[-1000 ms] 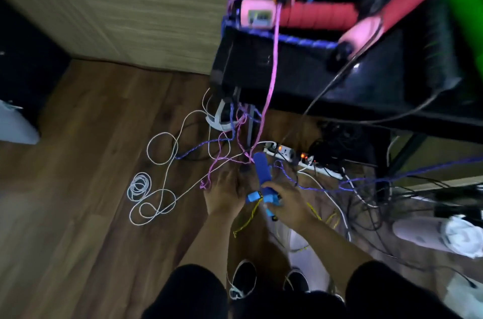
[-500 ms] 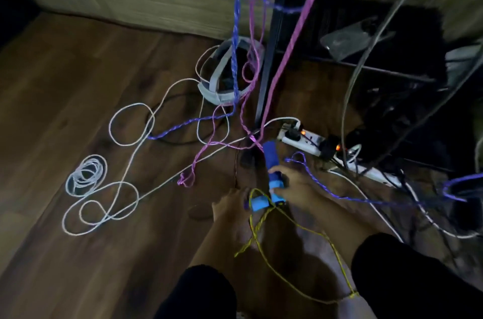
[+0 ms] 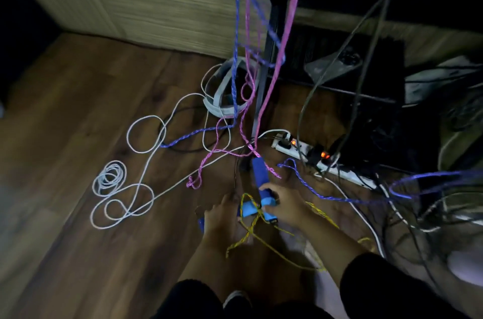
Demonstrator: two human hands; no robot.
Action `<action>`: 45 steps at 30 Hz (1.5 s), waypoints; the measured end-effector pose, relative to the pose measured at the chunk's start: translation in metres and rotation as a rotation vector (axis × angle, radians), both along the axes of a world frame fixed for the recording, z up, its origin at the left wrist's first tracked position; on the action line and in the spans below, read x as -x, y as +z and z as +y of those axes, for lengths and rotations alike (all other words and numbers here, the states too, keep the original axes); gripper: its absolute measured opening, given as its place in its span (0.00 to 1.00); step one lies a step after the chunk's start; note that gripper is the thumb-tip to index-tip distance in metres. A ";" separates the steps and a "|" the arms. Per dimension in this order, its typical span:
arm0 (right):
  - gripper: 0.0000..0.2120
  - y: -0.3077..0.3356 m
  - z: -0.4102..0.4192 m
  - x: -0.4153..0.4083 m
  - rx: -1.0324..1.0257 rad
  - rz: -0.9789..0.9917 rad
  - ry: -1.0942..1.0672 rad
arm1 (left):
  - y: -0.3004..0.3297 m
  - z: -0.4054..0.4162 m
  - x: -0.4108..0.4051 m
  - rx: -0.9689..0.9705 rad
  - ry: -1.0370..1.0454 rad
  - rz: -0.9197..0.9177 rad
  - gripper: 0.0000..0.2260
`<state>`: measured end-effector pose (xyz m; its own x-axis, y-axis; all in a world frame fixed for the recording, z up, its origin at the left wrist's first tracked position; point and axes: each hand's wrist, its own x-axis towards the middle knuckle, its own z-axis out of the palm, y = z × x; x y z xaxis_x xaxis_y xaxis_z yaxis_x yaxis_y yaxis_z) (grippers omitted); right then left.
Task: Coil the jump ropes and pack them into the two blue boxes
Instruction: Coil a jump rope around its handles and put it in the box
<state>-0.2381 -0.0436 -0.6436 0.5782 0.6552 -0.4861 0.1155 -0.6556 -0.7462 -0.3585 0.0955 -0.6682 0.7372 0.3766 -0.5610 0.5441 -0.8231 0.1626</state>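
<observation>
Down on the wooden floor [image 3: 78, 188], the blue handles [image 3: 258, 182] of the yellow jump rope [image 3: 251, 229] are bunched together, the right hand [image 3: 283, 205] curled round them, probably to anchor the rope for coiling. The left hand [image 3: 222, 216] reaches in beside them; whether it grips anything I cannot tell. Pink rope [image 3: 285, 44] and purple rope [image 3: 236, 57] hang alongside, and no blue box shows.

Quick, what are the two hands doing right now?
Left hand: near the yellow rope; whether it grips anything cannot be told.
Right hand: holding the blue handles.
</observation>
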 end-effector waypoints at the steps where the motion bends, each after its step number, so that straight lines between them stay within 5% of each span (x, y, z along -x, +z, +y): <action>1: 0.22 0.023 -0.002 0.006 -0.005 0.015 0.007 | 0.024 -0.002 0.006 0.001 0.007 0.009 0.36; 8: 0.22 0.199 -0.020 0.043 -0.103 0.124 -0.016 | 0.208 -0.022 0.046 0.140 0.280 -0.057 0.19; 16: 0.24 0.416 -0.060 0.052 -0.233 0.124 -0.154 | 0.436 -0.059 0.043 0.422 0.754 -0.454 0.10; 20: 0.24 0.499 -0.079 0.032 -0.298 0.169 -0.267 | 0.527 -0.075 0.012 0.555 0.790 -0.591 0.03; 22: 0.23 0.522 -0.083 0.020 -0.321 0.195 -0.323 | 0.554 -0.084 -0.008 0.633 0.785 -0.588 0.08; 25: 0.21 0.540 -0.074 0.008 -0.390 0.273 -0.428 | 0.567 -0.099 -0.042 0.852 0.837 -0.530 0.07; 38: 0.15 0.456 -0.072 0.011 -0.146 0.371 -0.570 | 0.477 -0.063 -0.027 0.703 0.834 -0.319 0.03; 45: 0.12 0.362 -0.068 0.021 0.013 0.381 -0.685 | 0.359 -0.067 -0.017 0.742 0.895 -0.297 0.06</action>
